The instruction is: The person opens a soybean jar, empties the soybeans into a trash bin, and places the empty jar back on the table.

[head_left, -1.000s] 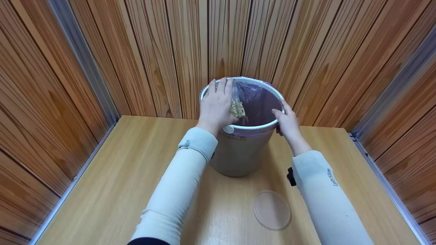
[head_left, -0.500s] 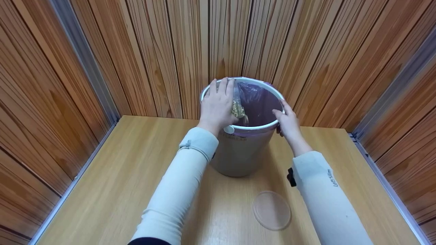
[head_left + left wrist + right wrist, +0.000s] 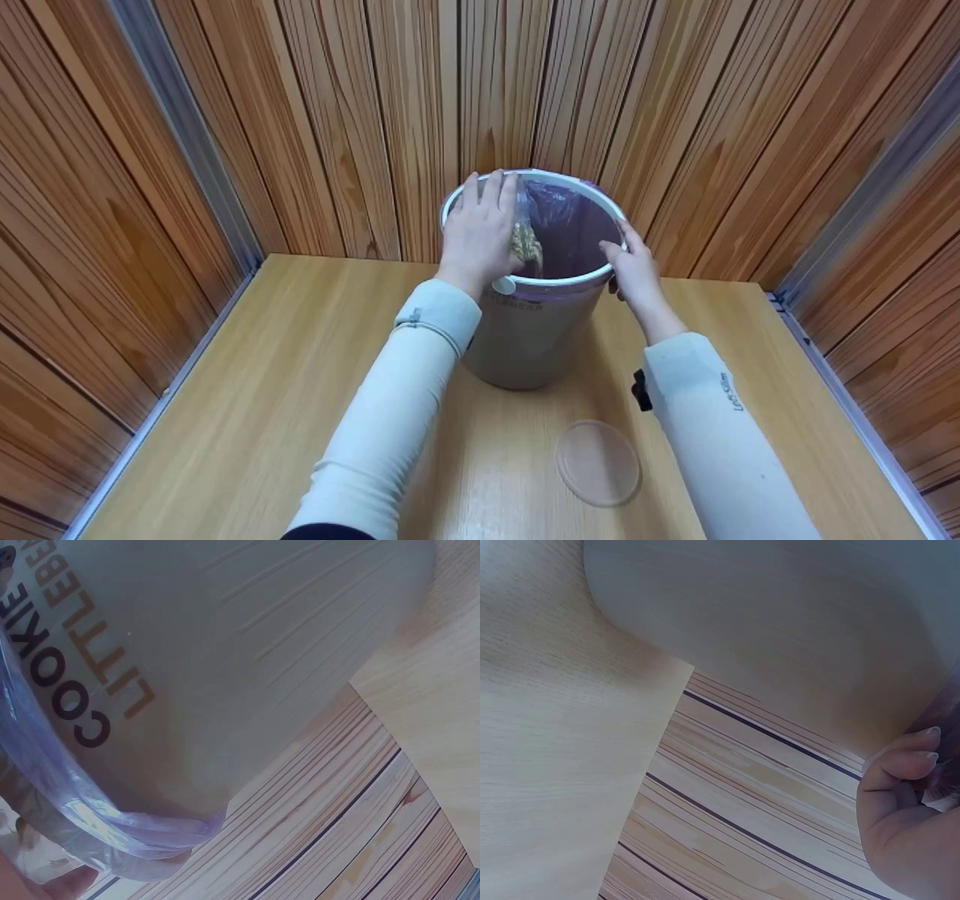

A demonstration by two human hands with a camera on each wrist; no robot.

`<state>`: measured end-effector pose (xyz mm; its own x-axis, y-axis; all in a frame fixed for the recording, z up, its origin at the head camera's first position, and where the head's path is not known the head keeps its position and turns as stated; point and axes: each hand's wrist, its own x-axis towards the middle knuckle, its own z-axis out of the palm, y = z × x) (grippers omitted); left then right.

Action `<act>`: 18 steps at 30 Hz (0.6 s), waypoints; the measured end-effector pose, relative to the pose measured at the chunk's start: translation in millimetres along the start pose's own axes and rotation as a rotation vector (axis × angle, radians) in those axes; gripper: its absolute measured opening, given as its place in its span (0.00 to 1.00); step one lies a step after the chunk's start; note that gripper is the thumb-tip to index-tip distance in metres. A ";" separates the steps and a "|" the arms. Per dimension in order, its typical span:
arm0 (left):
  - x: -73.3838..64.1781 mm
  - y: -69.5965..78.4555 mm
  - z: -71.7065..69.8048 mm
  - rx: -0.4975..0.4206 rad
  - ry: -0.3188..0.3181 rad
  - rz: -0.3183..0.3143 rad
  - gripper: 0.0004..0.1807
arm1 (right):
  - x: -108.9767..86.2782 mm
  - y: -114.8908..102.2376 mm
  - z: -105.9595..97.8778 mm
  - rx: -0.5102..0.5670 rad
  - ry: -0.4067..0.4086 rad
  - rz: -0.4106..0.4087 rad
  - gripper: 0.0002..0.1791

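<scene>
A grey trash bin (image 3: pixel 525 345) stands on the table, lined with a purple bag (image 3: pixel 574 217) under a white rim. Over its left side, my left hand (image 3: pixel 480 236) holds a clear container (image 3: pixel 523 210), tilted mouth-down into the bin and largely hidden by the hand. Small yellowish-green pieces (image 3: pixel 526 246) sit in the container, and some stream out toward the bin. My right hand (image 3: pixel 634 270) grips the bin's right rim, thumb inside and curled fingers (image 3: pixel 907 757) outside against the bag. The left wrist view shows mostly the bin's lettered side (image 3: pixel 187 652).
A round clear lid (image 3: pixel 598 463) lies flat on the wooden table (image 3: pixel 300 360), in front of the bin and left of the right forearm. Wood-panelled walls (image 3: pixel 360 112) rise behind and on both sides, with metal strips along the corners.
Pieces in the clear container have slid downward and are spilling into the bin. Both hands have stayed nearly still, as have the bin and lid.
</scene>
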<state>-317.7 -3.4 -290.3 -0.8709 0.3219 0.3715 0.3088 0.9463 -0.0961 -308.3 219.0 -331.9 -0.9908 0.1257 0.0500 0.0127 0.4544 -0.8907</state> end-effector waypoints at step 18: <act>0.3 0.8 -0.4 0.007 0.012 0.006 0.66 | -1.6 -0.8 0.1 -0.024 0.015 0.007 0.34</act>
<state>-317.5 -2.6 -289.8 -0.8640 0.3276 0.3823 0.3117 0.9444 -0.1047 -306.7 218.3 -331.4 -0.9885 0.1423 0.0513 0.0226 0.4742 -0.8801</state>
